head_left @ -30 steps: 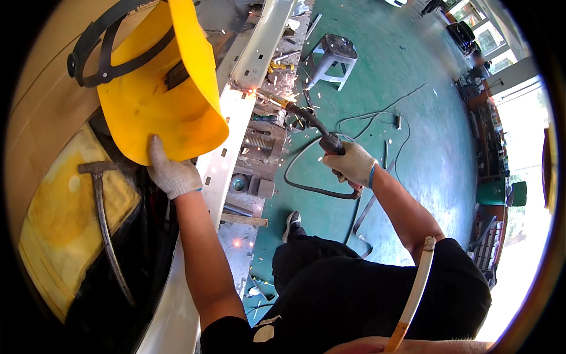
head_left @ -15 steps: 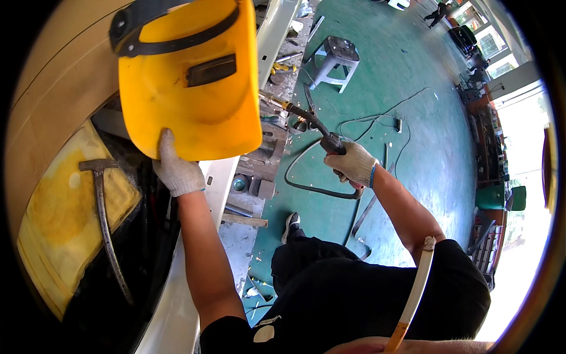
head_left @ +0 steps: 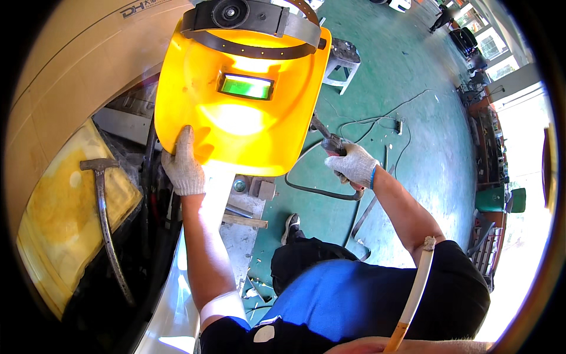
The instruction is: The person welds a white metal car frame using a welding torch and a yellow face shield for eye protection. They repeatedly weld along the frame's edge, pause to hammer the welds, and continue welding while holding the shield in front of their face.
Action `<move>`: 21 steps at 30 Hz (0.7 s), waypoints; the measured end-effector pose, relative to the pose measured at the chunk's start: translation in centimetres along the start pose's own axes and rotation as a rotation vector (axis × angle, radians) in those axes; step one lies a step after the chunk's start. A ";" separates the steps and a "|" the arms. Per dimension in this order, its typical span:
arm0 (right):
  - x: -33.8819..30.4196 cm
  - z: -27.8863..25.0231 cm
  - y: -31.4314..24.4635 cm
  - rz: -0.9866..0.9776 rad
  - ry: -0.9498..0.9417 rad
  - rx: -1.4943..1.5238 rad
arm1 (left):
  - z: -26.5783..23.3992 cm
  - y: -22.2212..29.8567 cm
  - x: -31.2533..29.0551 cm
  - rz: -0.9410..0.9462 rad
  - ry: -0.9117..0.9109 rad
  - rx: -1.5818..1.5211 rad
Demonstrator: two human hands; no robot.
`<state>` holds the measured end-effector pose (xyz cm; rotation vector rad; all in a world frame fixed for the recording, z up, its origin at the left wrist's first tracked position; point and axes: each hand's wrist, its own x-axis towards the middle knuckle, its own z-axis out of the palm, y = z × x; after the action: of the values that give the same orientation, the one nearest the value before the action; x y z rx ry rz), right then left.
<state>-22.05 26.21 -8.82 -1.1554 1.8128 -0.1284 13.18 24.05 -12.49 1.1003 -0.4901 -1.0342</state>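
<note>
— Inside your yellow mask [head_left: 236, 150], the light is very strong: white glare lies under the bright green window [head_left: 246, 87], and a shadow falls beside your left hand [head_left: 184, 168].
— Yes, hard light also whitens your left forearm [head_left: 206, 251] and makes your shirt [head_left: 318, 295] shine blue.
— On your right, the wide opening [head_left: 522, 253] is overexposed by daylight.
— And your fisheye view bends straight edges toward its black rim; the far person [head_left: 440, 20] looks soft.
</note>
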 end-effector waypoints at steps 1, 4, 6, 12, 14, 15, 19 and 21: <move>0.3 0.0 0.5 -0.007 -0.006 0.014 | -0.1 -0.4 0.2 0.043 -0.004 -0.005; 0.0 0.0 -0.2 0.011 -0.012 0.011 | -0.7 -1.4 1.0 0.153 -0.014 -0.009; -0.3 -0.1 -0.4 0.014 -0.007 0.004 | -0.2 -1.2 0.7 0.135 0.004 -0.069; 0.0 -0.1 0.9 -0.025 -0.009 0.055 | 0.4 -0.1 0.5 0.066 0.100 -0.243; 0.1 -0.2 1.2 -0.012 -0.010 0.058 | -0.1 -0.2 0.8 0.048 0.105 -0.325; 0.2 -0.2 1.2 -0.018 -0.012 0.056 | -0.4 -0.6 1.2 0.066 0.115 -0.347; 0.2 -0.1 1.1 -0.013 -0.019 0.059 | -1.0 -1.3 1.9 0.083 0.137 -0.404; 0.2 0.0 0.9 0.001 -0.018 0.055 | -1.0 -1.2 1.9 0.083 0.134 -0.404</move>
<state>-22.69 26.53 -9.40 -1.1140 1.7831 -0.1656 14.31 22.83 -14.32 0.7753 -0.2037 -0.9298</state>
